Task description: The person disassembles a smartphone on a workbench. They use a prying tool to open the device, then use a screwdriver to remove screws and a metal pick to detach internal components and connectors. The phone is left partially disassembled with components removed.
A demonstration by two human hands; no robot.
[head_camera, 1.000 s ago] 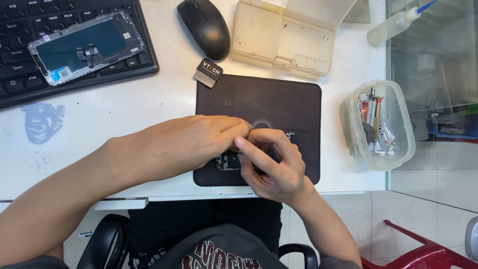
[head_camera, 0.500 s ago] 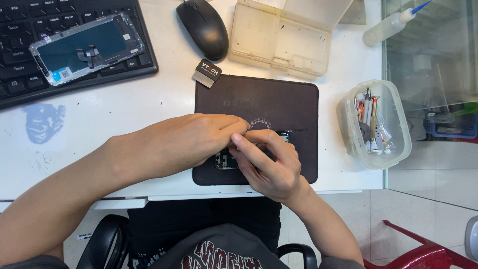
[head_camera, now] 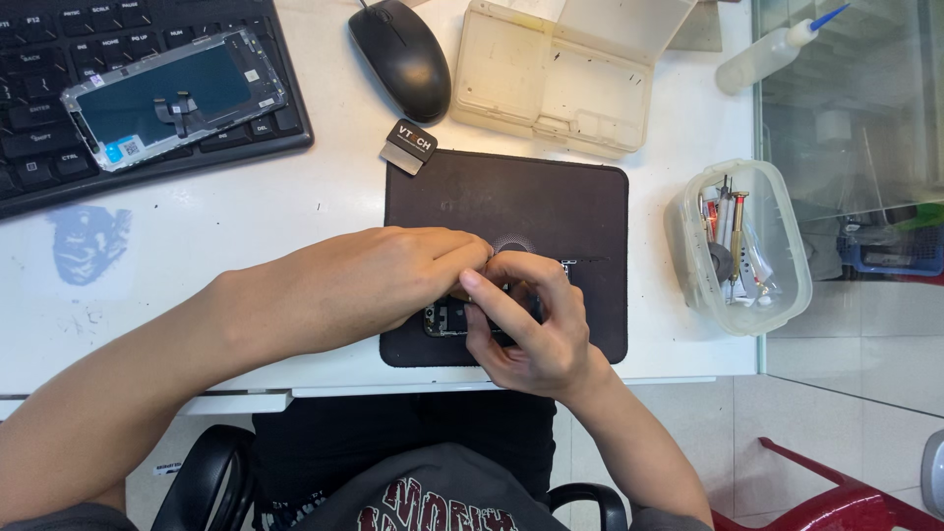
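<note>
My left hand (head_camera: 393, 280) and right hand (head_camera: 526, 324) press together, fingertips pinching a small phone part (head_camera: 447, 317) low over the dark mat (head_camera: 551, 206), which keeps it steady and stops it sliding.

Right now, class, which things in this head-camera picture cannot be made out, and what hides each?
- Small device on the dark mat: mostly covered by the left hand and right hand.
- What the fingers pinch: too small, hidden.
- Keyboard: cut off by the left edge.
- Tools in the clear tub: too small, jumbled.
</note>
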